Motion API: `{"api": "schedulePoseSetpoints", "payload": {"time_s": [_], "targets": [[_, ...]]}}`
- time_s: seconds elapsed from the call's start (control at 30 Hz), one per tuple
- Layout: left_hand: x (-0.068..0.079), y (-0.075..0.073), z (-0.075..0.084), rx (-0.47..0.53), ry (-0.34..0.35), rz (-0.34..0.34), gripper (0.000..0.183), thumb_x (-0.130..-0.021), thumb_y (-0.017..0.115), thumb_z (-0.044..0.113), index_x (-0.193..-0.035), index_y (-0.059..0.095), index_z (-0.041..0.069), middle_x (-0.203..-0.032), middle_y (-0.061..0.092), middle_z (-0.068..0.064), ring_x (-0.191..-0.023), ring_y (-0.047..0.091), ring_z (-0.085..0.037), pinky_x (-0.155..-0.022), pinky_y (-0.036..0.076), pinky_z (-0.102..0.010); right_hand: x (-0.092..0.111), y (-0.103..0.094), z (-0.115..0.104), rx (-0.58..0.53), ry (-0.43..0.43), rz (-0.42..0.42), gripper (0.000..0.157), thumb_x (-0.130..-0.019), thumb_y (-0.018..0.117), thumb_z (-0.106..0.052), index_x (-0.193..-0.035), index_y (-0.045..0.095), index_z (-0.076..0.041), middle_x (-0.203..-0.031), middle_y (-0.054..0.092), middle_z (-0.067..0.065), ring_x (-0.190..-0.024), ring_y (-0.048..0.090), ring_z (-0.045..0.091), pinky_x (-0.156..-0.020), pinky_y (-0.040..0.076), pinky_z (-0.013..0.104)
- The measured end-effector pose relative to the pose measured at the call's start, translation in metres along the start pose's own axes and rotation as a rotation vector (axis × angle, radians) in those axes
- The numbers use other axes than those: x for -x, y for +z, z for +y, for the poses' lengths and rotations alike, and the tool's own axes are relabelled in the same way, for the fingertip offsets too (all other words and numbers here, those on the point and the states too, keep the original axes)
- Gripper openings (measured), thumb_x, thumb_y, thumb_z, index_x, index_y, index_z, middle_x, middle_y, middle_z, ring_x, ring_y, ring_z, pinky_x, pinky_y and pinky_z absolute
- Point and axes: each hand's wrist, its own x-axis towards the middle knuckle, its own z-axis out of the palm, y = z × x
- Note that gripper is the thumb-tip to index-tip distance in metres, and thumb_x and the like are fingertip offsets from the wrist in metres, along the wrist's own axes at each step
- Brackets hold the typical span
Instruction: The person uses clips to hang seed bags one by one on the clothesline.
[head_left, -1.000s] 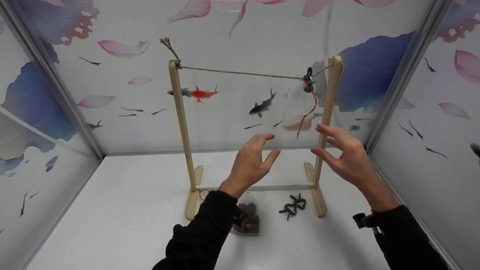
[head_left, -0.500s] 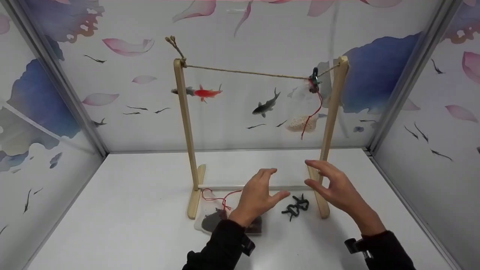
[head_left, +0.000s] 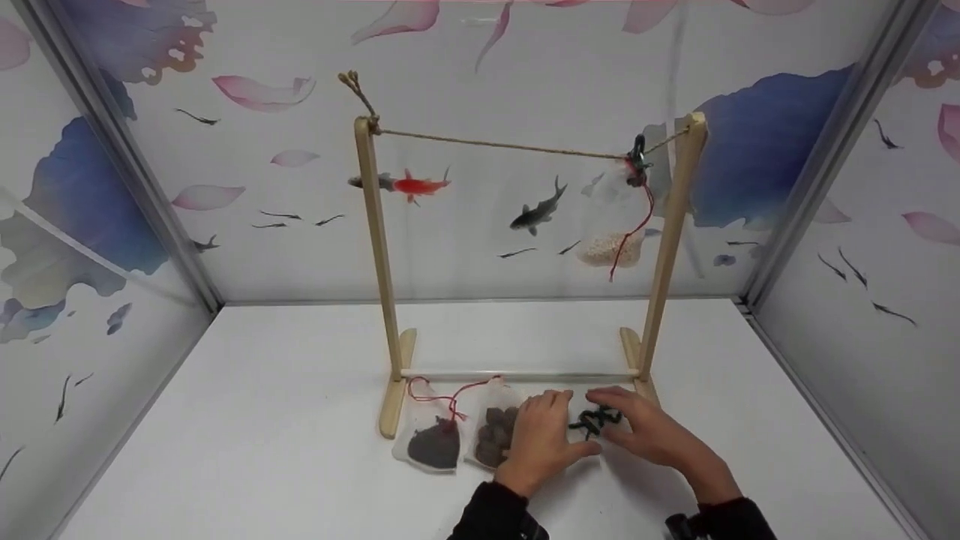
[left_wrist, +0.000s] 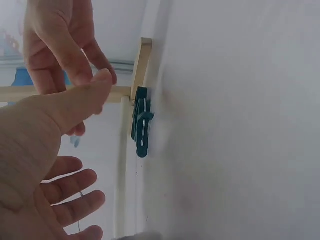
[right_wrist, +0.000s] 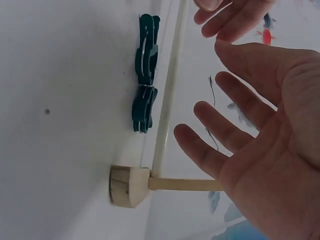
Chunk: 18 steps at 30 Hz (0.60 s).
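bare hands over a white tabletop [head_left: 300, 420]: the left hand [head_left: 544, 435] and the right hand [head_left: 652, 429] are both released, fingers loosely bent and grasping nothing. two dark green spring clips [head_left: 596, 421] lie between them on the surface, near the right fingertips; whether the two meet is hard to judge from overhead. because the clips lie so close together, a hasty pinch might catch both or push one away. the mesh drawstring bag of brown lumps [head_left: 491, 439], partly hidden by the left hand, could be nudged by an outward swing of it. above the right hand, a bag of pale grains [head_left: 609, 250] hangs from sagging twine [head_left: 495, 144]; bumping the wooden post [head_left: 671, 251] beyond that hand might set it swaying.
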Motion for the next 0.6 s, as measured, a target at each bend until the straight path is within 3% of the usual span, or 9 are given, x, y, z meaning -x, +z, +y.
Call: {"api": "schedulePoseSetpoints", "payload": {"time_s": [0.27,0.6], "targets": [[0.011,0.012,0.013,-0.048,-0.038,-0.059,0.061,-0.081,0.082,0.051,-0.118,0.069,0.004,-0.109,0.065,-0.007,-0.102,0.059,-0.022,-0.092,0.048,-0.033,0.005,0.018,0.002,0.036,0.023,-0.052,0.037,-0.092,0.067,0.000,-0.129,0.064,0.007,-0.130,0.061,0.022,-0.121,0.057,0.044,-0.099,0.044,0.061],[0.014,0.010,0.021,-0.078,-0.090,-0.143,0.038,-0.087,0.079,0.036,-0.113,0.074,0.008,-0.106,0.064,-0.003,-0.100,0.057,-0.019,-0.088,0.047,-0.031,0.004,0.022,0.001,0.054,0.053,-0.044,0.041,-0.088,0.072,0.002,-0.127,0.064,0.009,-0.127,0.060,0.024,-0.114,0.061,0.041,-0.093,0.049,0.056]]}}
